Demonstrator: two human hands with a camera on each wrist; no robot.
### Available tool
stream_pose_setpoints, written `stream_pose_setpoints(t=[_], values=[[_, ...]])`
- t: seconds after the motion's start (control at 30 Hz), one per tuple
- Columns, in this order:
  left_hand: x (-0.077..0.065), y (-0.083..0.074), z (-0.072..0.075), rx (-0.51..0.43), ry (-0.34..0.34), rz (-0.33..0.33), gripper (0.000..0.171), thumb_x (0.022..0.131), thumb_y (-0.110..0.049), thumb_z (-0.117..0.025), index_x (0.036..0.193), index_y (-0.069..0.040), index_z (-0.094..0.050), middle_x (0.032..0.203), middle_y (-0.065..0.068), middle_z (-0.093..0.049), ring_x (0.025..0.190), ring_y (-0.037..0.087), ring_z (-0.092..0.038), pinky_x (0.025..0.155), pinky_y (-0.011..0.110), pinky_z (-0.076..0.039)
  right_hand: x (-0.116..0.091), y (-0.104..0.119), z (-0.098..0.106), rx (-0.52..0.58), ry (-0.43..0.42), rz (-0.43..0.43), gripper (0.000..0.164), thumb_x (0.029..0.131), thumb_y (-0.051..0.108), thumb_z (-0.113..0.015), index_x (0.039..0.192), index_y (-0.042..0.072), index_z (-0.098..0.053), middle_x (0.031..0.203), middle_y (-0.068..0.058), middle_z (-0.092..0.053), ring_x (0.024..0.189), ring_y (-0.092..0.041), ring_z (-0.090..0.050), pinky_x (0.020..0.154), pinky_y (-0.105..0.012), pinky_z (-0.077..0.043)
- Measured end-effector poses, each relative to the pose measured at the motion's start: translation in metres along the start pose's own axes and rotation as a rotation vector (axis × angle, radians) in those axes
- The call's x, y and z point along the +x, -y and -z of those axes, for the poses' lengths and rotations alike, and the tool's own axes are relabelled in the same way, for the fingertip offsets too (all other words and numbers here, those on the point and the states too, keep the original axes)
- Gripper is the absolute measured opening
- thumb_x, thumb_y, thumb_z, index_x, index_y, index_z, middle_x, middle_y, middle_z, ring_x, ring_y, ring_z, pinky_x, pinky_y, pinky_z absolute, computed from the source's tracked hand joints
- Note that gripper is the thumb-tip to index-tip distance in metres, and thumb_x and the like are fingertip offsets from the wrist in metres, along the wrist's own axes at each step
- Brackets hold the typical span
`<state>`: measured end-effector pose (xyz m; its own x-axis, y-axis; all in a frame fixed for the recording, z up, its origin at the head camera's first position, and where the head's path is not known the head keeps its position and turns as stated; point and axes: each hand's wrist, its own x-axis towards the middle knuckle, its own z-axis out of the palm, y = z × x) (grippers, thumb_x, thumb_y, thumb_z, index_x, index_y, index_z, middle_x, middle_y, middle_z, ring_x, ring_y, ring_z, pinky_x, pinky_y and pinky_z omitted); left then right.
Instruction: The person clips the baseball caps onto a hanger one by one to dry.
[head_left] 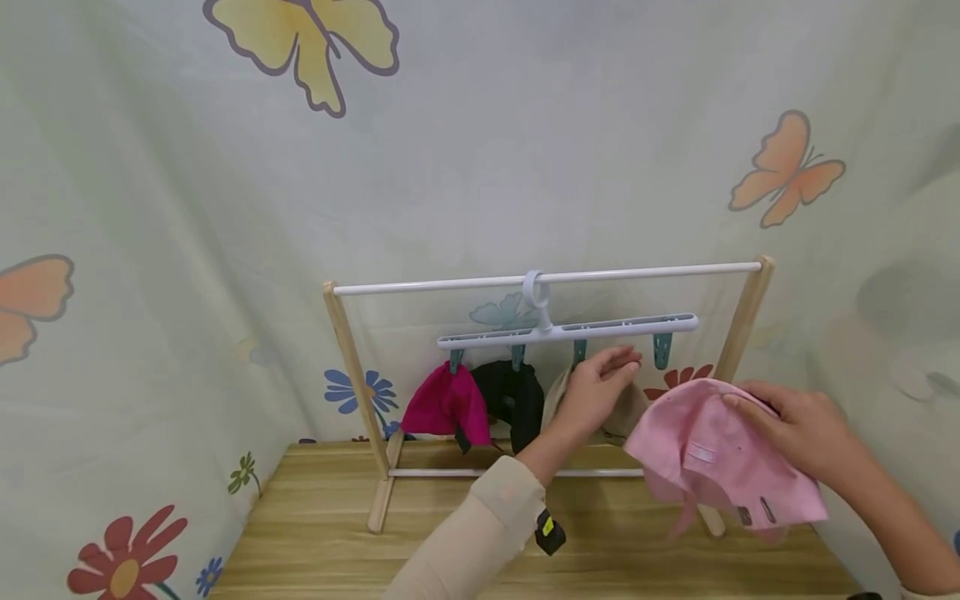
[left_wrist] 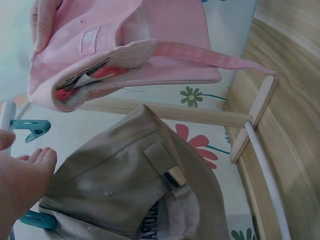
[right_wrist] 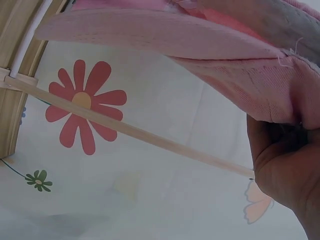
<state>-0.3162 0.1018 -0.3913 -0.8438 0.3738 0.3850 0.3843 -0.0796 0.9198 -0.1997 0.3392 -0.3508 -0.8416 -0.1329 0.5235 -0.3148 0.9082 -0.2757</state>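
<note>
My right hand (head_left: pixel 802 429) pinches a pink cap (head_left: pixel 701 425) at its crown edge, thumb on the near side, with the strap opening turned down. In the head view my left hand (head_left: pixel 596 387), fingers loosely extended and holding nothing, overlaps a khaki cap (head_left: pixel 628 408). The khaki cap (left_wrist: pixel 115 175) hangs from a teal clip (left_wrist: pixel 37 220) below that hand in the left wrist view. A white clip hanger (head_left: pixel 495 337) carries these clips, and its rightmost teal clip (head_left: pixel 662 350) has nothing in it. The pink cap's brim (right_wrist: pixel 150 35) spans the top of the right wrist view.
A magenta cap (head_left: pixel 450 408) and a black cap (head_left: pixel 517 396) hang on the hanger's left half. The hanger hooks over the white top rod (head_left: pixel 645 273) of a wooden-legged rack (head_left: pixel 352 367) on a wooden table (head_left: pixel 315 500). A flowered curtain (head_left: pixel 480 150) surrounds it.
</note>
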Motion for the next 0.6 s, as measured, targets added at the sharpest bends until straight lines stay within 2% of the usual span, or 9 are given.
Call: stream_pose_setpoints(t=[0.13,0.23,0.47,0.6], values=[[0.006,-0.005,-0.004,-0.036,-0.050,0.049,0.035,0.102,-0.025,-0.063,0.136,-0.015,-0.064,0.126,-0.005,-0.070,0.115,0.002,-0.064,0.098,0.022,-0.051,0.001,0.002,0.000,0.026,0.002,-0.001,0.019,0.098,0.020,-0.068,0.108,0.005,-0.075,0.082,-0.004,-0.072,0.064,-0.002,-0.049,0.053,-0.025,-0.041],[0.009,-0.006,-0.009,-0.054,-0.055,0.072,0.036,0.102,-0.023,-0.064,0.136,-0.013,-0.064,0.127,-0.003,-0.070,0.115,0.003,-0.064,0.098,0.022,-0.051,0.001,0.002,-0.002,0.053,0.023,-0.010,0.020,0.099,0.019,-0.067,0.108,0.003,-0.074,0.080,-0.003,-0.071,0.062,-0.001,-0.048,0.051,-0.024,-0.042],[0.016,-0.002,-0.020,-0.123,-0.060,0.080,0.037,0.100,-0.019,-0.067,0.135,-0.009,-0.065,0.129,0.002,-0.070,0.115,0.005,-0.065,0.096,0.019,-0.051,0.002,0.003,-0.013,0.028,0.018,0.028,0.018,0.096,0.018,-0.071,0.107,0.004,-0.076,0.083,-0.005,-0.074,0.064,-0.005,-0.051,0.052,-0.025,-0.044],[0.021,-0.002,-0.024,-0.183,-0.067,0.078,0.039,0.098,-0.020,-0.069,0.135,-0.008,-0.064,0.131,0.005,-0.068,0.116,0.006,-0.064,0.099,0.023,-0.051,0.003,0.003,-0.017,-0.008,-0.011,0.063,0.016,0.094,0.016,-0.073,0.104,0.004,-0.076,0.083,-0.007,-0.074,0.066,-0.013,-0.057,0.054,-0.028,-0.045]])
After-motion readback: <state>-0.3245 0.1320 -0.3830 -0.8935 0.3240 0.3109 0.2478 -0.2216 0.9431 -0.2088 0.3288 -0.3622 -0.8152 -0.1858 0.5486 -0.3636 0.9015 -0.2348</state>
